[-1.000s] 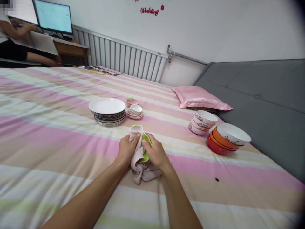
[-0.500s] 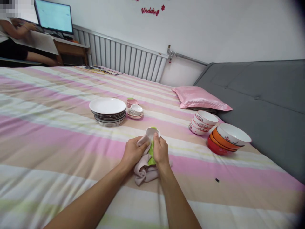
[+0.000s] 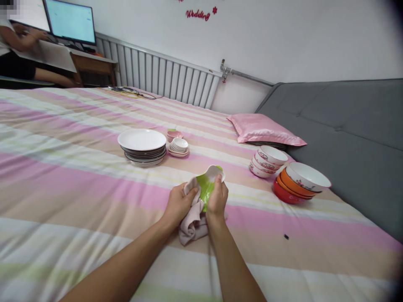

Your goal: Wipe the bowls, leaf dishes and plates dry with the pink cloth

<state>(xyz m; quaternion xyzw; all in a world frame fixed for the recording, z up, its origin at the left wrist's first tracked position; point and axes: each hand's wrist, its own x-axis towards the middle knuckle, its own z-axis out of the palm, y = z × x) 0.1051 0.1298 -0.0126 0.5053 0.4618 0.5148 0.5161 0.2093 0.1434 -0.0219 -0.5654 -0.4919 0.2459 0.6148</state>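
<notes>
Just in front of me, a small green-and-white dish [image 3: 206, 186] with a wavy rim is held tilted above the bed. My right hand [image 3: 217, 199] is closed round its right side, thumb on the rim. My left hand [image 3: 179, 203] is closed on a pale pinkish cloth [image 3: 190, 222], pressing part of it to the dish's left edge. The rest of the cloth hangs below the dish, down to the bedspread. Fingers behind the dish are hidden.
On the striped bedspread [image 3: 78, 176] stand stacked plates [image 3: 141, 140], small dishes [image 3: 179, 144], white bowls [image 3: 269, 159] and larger bowls [image 3: 302, 182]. A small black object [image 3: 286, 236] lies at right. Behind are a pink pillow [image 3: 264, 128], cables [image 3: 132, 92] and a seated person [image 3: 22, 40].
The dish has turned and shifted slightly to the right, showing more of its green surface. My right hand moved right with it, and my left hand stays at its left edge with the cloth.
</notes>
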